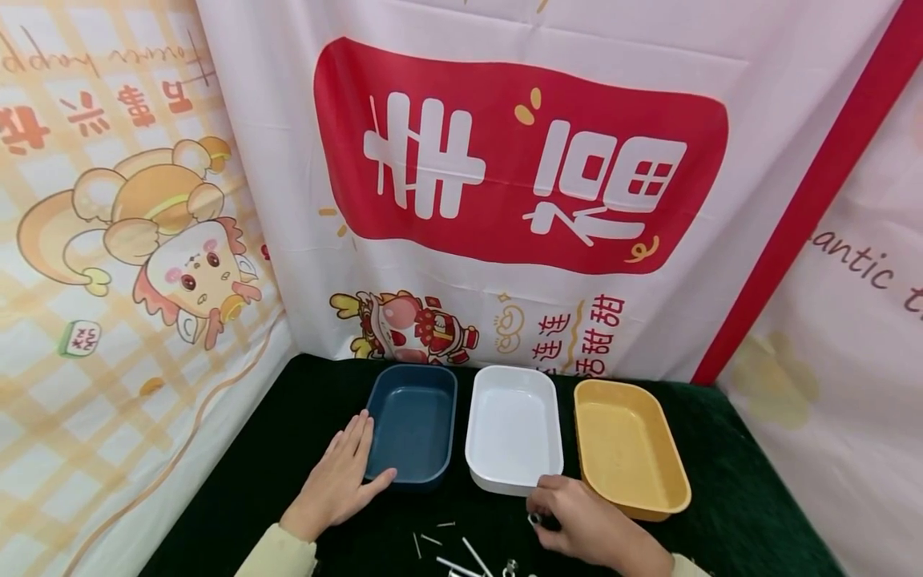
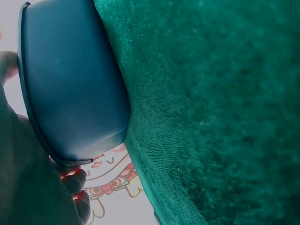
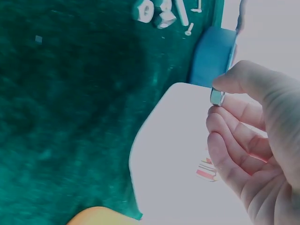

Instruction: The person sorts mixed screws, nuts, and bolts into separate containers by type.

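Between thumb and fingertips my right hand [image 1: 587, 525] pinches a small metal hex nut [image 3: 217, 96], held near the front edge of the white tray [image 1: 513, 433]. My left hand [image 1: 337, 479] rests against the blue tray [image 1: 411, 425], fingers straight along its left rim and thumb at the near corner. In the left wrist view the blue tray's outer wall [image 2: 70, 79] shows, with fingers at its rim. Nearer the body, thin screws [image 1: 431, 540], longer metal rods [image 1: 476, 557] and other nuts [image 3: 144, 11] lie loose on the dark green cloth.
A yellow tray [image 1: 630, 445] stands right of the white one, all three trays in a row. Behind them hangs a printed white curtain [image 1: 519, 312], with another patterned cloth [image 1: 108, 401] at the left. Green cloth [image 1: 750, 513] covers the table.
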Tool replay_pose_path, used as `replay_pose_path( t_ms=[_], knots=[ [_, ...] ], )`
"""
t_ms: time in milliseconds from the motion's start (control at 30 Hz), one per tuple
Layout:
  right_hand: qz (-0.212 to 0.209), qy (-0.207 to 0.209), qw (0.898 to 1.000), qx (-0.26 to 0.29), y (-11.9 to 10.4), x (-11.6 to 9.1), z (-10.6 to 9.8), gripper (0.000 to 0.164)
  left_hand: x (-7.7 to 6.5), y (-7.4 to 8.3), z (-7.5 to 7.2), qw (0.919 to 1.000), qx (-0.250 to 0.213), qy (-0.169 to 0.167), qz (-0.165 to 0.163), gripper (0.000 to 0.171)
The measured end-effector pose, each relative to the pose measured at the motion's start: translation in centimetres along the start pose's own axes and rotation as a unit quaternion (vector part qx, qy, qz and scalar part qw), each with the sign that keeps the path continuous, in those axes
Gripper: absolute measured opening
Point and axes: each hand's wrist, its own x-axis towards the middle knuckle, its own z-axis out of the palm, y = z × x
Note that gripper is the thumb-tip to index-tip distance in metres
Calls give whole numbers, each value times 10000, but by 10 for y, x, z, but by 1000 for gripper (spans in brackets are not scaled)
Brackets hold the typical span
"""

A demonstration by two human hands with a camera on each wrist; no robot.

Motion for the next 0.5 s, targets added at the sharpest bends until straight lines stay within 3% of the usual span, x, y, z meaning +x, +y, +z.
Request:
replay_pose_path(
  t_ms=[500],
  knots=[
    [-783, 571, 9933, -630, -25, 50, -20, 10, 2, -2, 5, 10000, -27, 14, -24, 111]
  ],
)
